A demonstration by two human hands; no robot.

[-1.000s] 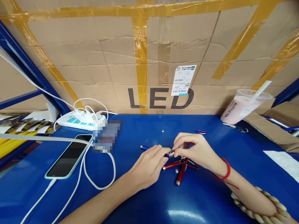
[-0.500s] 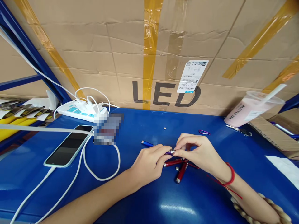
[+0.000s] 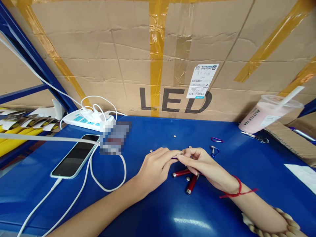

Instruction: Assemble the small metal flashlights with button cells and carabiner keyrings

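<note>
Purple tube [image 3: 174, 157], middle of the tabletop [image 3: 153, 217]: beyond two red tubes [image 3: 192, 185], my left hand [image 3: 153, 167] is pinching it; my right hand [image 3: 202, 163], fingertips nearly together, is meeting its end, hold unclear from here. Blue carabiner [image 3: 218, 151], toward the far edge, is newly showing, likely leaving both hands for the tube.

Location type: stockroom or small workshop; which of the two cannot be determined. Indicators: blue work surface [image 3: 222, 217]; blue rack frame [image 3: 31, 52], left; large taped carton [image 3: 98, 72] marked "LED", far side, bearing a printed label [image 3: 202, 80]; yellow packaged goods [image 3: 24, 130], left; power strip [image 3: 81, 122], far left; open cardboard box [image 3: 291, 138], right.
</note>
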